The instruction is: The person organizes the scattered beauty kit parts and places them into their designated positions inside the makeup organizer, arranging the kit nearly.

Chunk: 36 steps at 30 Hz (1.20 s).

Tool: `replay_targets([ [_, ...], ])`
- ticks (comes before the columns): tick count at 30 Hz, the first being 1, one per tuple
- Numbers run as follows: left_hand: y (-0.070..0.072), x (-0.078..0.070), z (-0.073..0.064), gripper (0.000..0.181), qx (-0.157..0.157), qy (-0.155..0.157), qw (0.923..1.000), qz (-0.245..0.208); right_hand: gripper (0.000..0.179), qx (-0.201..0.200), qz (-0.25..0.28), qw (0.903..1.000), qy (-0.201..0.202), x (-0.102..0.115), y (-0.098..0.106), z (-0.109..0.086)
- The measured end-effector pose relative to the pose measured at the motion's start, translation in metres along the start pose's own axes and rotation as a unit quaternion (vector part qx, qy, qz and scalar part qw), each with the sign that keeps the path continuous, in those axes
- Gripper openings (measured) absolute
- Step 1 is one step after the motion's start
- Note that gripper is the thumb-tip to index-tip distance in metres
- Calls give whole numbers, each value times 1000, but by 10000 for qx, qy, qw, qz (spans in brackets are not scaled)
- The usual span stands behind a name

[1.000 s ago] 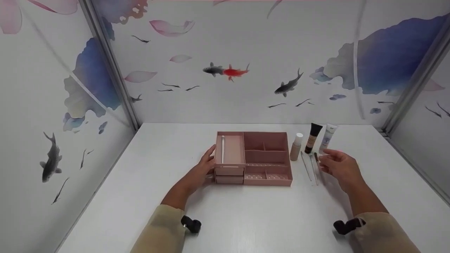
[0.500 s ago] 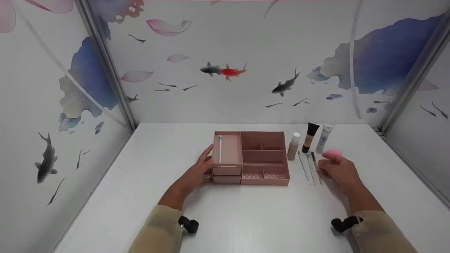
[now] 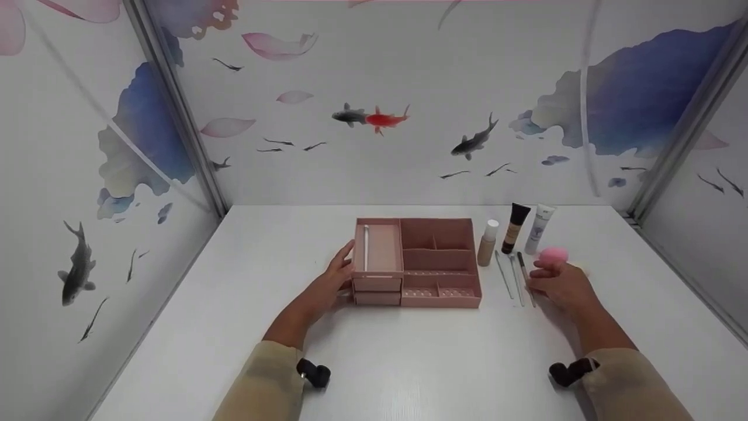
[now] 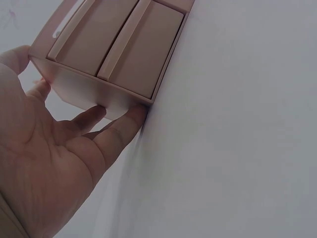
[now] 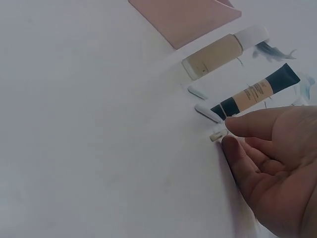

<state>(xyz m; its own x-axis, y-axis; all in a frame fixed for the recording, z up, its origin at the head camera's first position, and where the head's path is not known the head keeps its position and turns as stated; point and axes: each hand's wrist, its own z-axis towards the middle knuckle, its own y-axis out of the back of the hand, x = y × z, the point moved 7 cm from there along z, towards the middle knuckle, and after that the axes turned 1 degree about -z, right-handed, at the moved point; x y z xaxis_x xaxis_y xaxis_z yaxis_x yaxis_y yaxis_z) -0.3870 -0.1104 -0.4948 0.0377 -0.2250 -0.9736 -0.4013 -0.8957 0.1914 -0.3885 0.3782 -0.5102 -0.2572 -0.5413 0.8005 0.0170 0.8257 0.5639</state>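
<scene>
On the white desk, the left hand lies flat against the left side of the dusty-pink plastic organiser box, its grip spread with straight fingers touching the box's lower left corner beside the 2 stacked front drawers. A slim white stick lies in the box's left top tray. Just right of the box stands a small beige foundation bottle with a white cap, then a tan tube with a black cap and a white tube, all near the far edge of the group. In front of them 3 thin metal and dark-handled tools lie side by side on the desk, pointing near to far. The right hand rests just right of these tools, its grip loosely curled, thumb and forefinger tips closing toward the near end of the rightmost tool; whether they actually pinch it cannot be told. A round pink makeup sponge sits just beyond the right hand's fingers.
</scene>
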Motion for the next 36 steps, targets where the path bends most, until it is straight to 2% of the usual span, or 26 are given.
replay_targets([
  [6,0,2,1,59,138,10,9998,-142,73,50,-381,9991,171,2,-1,-4],
  [12,1,1,-1,59,85,-28,10000,-40,78,151,-463,9988,77,4,-5,-4],
  [23,0,1,-3,59,132,-52,9998,-149,69,-125,-691,9975,51,9,-4,-6],
  [30,-1,2,-2,59,80,50,9999,-88,67,-178,-439,9987,-189,-1,2,-2],
  [36,0,2,1,58,80,-61,9999,-43,67,-95,234,9974,-674,-10,11,0],
])
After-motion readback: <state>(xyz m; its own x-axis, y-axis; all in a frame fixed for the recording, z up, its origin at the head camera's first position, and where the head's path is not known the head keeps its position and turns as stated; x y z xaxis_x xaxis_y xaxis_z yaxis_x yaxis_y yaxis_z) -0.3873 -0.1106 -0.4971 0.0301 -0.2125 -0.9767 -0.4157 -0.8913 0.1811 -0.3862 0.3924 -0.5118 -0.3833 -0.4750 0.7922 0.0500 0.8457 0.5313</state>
